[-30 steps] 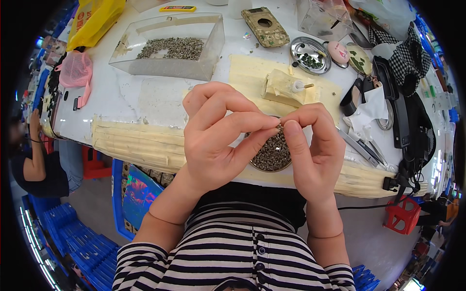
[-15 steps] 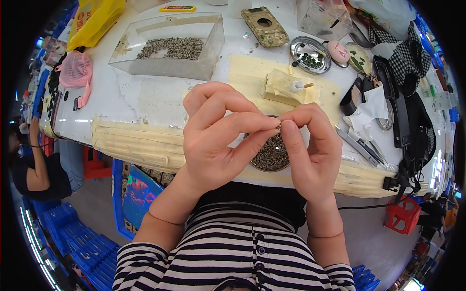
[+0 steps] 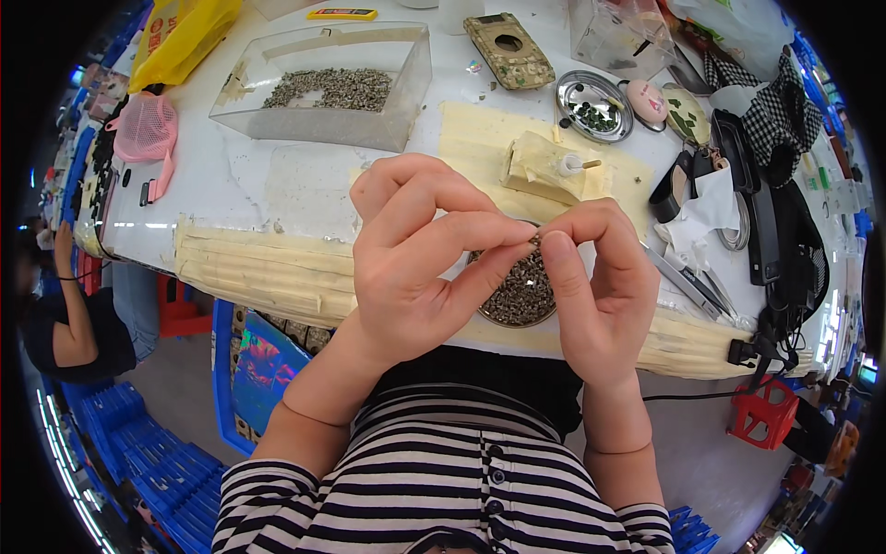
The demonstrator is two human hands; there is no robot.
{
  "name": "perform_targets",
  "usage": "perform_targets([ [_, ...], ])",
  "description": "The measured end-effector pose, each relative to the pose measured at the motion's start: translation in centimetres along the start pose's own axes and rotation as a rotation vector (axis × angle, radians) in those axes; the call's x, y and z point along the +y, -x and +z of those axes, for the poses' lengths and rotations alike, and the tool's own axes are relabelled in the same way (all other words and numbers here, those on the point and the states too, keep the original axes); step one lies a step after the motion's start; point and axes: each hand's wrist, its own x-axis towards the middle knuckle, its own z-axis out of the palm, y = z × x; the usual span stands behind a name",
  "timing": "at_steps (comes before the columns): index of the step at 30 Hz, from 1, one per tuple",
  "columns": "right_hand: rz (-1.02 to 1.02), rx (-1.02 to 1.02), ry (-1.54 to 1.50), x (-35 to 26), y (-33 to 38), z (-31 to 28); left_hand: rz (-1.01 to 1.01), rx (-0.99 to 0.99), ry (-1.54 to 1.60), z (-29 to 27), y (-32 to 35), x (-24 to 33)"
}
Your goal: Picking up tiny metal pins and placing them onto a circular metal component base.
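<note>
My left hand [image 3: 420, 254] and my right hand [image 3: 600, 286] meet fingertip to fingertip above a round dish [image 3: 520, 325] filled with small grey metallic pieces [image 3: 517, 294]. Thumb and forefinger of each hand are pinched closed. Whatever sits between the tips is too small to name, though a tiny speck shows there. Just beyond my hands stands a block wrapped in yellowish tape [image 3: 540, 166], with a white nozzle and a thin stick [image 3: 577, 165] on it.
A clear bin [image 3: 318, 129] with more grey pieces stands at the far left. Farther right are a camouflage-patterned case [image 3: 509, 51], a metal dish with dark green bits [image 3: 594, 103], and tweezers [image 3: 688, 282]. Yellowish tape [image 3: 263, 272] covers the table's front edge. A person [image 3: 69, 323] sits at left.
Both hands keep their pinch and shift very slightly to the right in the picture. The table things shift slightly with the view.
</note>
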Motion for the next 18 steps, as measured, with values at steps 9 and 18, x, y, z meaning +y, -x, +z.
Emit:
perform_targets([
  [9,0.041,0.001,-0.030,-0.23,0.04,0.08,-0.011,0.028,0.021,0.26,-0.14,0.01],
  [18,-0.004,0.015,0.040,-0.19,0.10,0.18,-0.005,0.007,-0.001,-0.06,0.03,0.03],
])
